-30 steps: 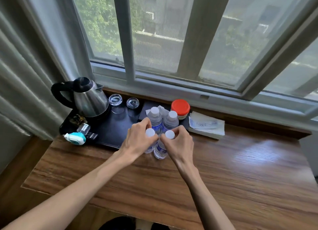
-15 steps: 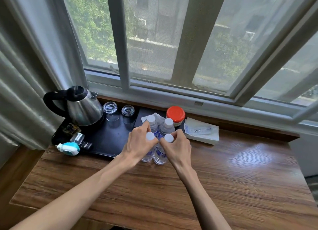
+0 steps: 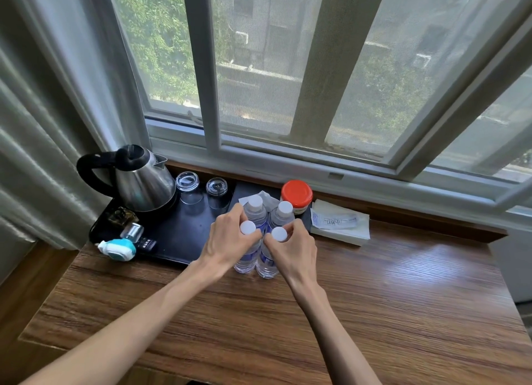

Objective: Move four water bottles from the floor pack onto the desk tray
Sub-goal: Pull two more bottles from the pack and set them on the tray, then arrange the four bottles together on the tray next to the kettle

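Four bottles grouped at the tray's right edge.

The front-left bottle point(image 3: 247, 251) is gripped by the left hand point(image 3: 227, 242), the front-right bottle point(image 3: 269, 258) by the right hand point(image 3: 296, 248); both apparently stand off the tray point(image 3: 178, 235), on the desk point(image 3: 374, 298).

Hotel room, kettle point(image 3: 144, 180) and 2 glasses point(image 3: 187, 181) on tray point(image 3: 178, 240), window desk point(image 3: 374, 298)

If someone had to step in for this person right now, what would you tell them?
Left hand grips the near-left bottle; right hand grips the near-right bottle.
Two more bottles stand just behind, by the black tray with the kettle.
Done: all four bottles are up on the desk.
Left: the near pair's bases look to be on the wood; slide them onto the tray, then let go.
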A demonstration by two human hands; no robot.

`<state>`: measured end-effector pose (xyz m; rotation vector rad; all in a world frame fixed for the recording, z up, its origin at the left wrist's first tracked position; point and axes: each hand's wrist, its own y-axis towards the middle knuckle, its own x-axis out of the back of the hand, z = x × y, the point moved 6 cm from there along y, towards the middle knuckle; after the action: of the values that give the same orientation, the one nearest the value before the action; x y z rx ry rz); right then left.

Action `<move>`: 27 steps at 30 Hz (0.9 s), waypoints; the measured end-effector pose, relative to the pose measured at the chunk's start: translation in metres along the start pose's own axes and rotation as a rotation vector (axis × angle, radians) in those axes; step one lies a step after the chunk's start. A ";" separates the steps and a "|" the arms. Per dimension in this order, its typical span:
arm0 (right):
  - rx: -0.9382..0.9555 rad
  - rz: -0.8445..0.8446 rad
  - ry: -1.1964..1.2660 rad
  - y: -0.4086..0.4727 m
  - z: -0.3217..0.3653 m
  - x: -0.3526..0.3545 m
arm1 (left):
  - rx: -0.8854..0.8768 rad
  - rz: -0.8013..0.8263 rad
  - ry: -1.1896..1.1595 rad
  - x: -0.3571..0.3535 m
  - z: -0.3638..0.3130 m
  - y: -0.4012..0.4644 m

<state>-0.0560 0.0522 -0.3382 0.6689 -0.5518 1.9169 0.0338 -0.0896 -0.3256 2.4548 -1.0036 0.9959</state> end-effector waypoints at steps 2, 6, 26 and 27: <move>0.016 -0.015 -0.028 0.000 0.000 0.001 | 0.013 0.003 -0.009 -0.001 0.003 0.000; 0.060 -0.044 -0.080 -0.002 -0.004 0.000 | 0.042 0.052 -0.027 -0.004 0.010 -0.001; 0.008 0.116 -0.018 -0.023 -0.068 -0.038 | 0.115 0.230 -0.191 -0.046 0.079 -0.032; 0.002 0.118 0.003 -0.023 -0.069 -0.041 | 0.121 0.223 -0.197 -0.048 0.081 -0.032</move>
<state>-0.0351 0.0783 -0.4153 0.6476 -0.5992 2.0284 0.0708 -0.0842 -0.4176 2.6235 -1.3427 0.9179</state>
